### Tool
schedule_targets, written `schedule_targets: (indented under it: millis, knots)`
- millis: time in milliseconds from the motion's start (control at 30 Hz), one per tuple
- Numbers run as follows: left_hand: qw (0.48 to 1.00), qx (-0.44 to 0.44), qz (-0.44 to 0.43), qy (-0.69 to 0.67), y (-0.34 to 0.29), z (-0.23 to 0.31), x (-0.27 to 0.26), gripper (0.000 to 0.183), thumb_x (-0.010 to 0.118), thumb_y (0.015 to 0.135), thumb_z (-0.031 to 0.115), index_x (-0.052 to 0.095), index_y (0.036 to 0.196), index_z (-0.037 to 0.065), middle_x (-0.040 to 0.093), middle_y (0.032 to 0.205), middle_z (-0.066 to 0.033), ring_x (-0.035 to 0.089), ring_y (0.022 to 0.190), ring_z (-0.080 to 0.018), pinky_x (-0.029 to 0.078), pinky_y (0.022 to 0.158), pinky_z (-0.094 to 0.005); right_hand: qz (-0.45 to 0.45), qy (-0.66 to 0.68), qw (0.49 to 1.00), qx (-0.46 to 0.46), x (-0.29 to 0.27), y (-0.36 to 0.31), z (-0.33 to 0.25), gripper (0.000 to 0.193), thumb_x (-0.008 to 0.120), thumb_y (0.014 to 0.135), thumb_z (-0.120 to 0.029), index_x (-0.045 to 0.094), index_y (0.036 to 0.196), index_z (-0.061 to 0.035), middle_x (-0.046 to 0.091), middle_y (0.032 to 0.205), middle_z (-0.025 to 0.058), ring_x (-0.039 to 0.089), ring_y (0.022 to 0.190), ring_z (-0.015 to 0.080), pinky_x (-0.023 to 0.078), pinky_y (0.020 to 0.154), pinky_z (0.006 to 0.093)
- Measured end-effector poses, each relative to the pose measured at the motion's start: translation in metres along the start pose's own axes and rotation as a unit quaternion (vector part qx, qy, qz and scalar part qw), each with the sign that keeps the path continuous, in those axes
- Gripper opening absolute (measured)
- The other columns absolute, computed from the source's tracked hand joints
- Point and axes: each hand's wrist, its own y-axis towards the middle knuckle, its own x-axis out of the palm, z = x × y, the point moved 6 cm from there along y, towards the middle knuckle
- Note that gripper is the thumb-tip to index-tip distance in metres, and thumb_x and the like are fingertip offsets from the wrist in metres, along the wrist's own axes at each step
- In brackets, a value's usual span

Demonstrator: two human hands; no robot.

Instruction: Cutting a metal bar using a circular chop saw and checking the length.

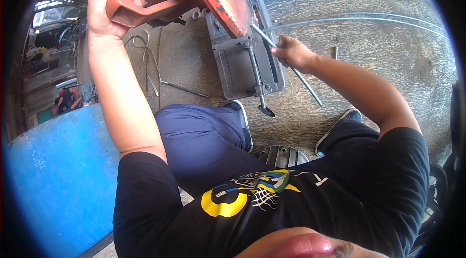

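Note:
My left hand (103, 15) is wrapped round the orange handle (127, 3) of a cut-off saw, whose scuffed orange guard (221, 3) slants down over the grey base (230, 66). Between the fingers of my right hand (295, 55) is a thin metal rod (308, 88). One end of the rod reaches the lower tip of the guard, where small sparks show; its other end points toward my right foot. The guard hides the cutting disc. On the base lies a clamp screw (254, 70) with a crank handle (266, 110) at its near end.
Long metal rods (354, 17) stretch away to the right. A short rod piece (336, 53) lies beyond my right forearm. Left of the saw are a looped cable (149, 59) and a thin bar (185, 89). A blue panel (63, 175) stands at my left; another person (68, 100) is farther back.

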Motion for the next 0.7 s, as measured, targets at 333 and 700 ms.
schedule_targets:
  millis: [333,700]
  knots:
    - [1.0,-0.015,0.022,0.0,-0.001,-0.001,-0.005,0.051,0.043,0.093,0.024,0.041,0.127,-0.014,0.056,0.111,-0.0286,0.059,0.092,-0.0302,0.051,0.081,-0.0349,0.107,-0.456,0.879,-0.092,-0.034,-0.012,-0.078,0.024,0.057,0.091,-0.027,0.06,0.099,-0.005,0.065,0.086,0.0157,0.064,0.084,0.0314,0.048,0.076,0.0438]
    - [1.0,-0.003,-0.016,-0.018,-0.001,-0.001,0.001,0.049,0.04,0.093,0.022,0.042,0.128,-0.012,0.055,0.112,-0.0293,0.058,0.093,-0.0314,0.049,0.083,-0.0357,0.106,-0.624,0.752,-0.185,-0.026,-0.016,-0.138,0.013,0.059,0.088,-0.022,0.06,0.096,-0.011,0.066,0.081,0.0108,0.065,0.082,0.0294,0.05,0.072,0.0417]
